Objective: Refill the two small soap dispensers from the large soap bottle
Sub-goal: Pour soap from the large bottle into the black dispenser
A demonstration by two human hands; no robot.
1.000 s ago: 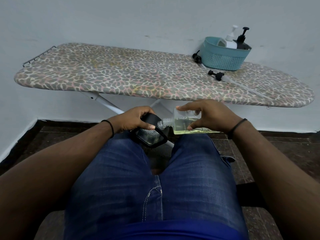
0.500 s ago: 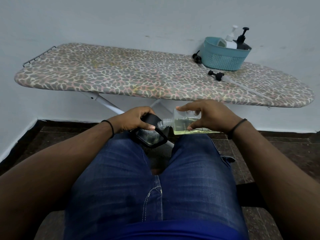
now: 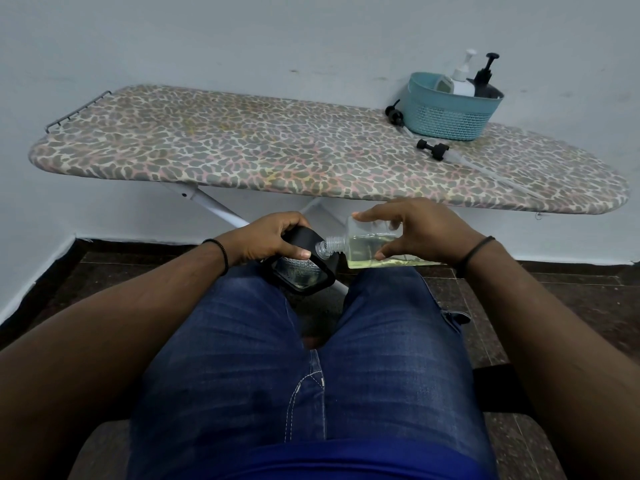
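An ironing board (image 3: 242, 150) with a leopard-print cover stretches across the scene on white metal legs (image 3: 214, 206), set against a pale wall (image 3: 242, 36). A teal plastic basket (image 3: 446, 116) with a perforated side sits on its far right part. At the left end of the board is a wire rack (image 3: 78, 109). Below lies a dark tiled floor (image 3: 571, 289) with a white skirting along the wall. Nearest, blue jeans (image 3: 381, 341) cover the seated person's legs.
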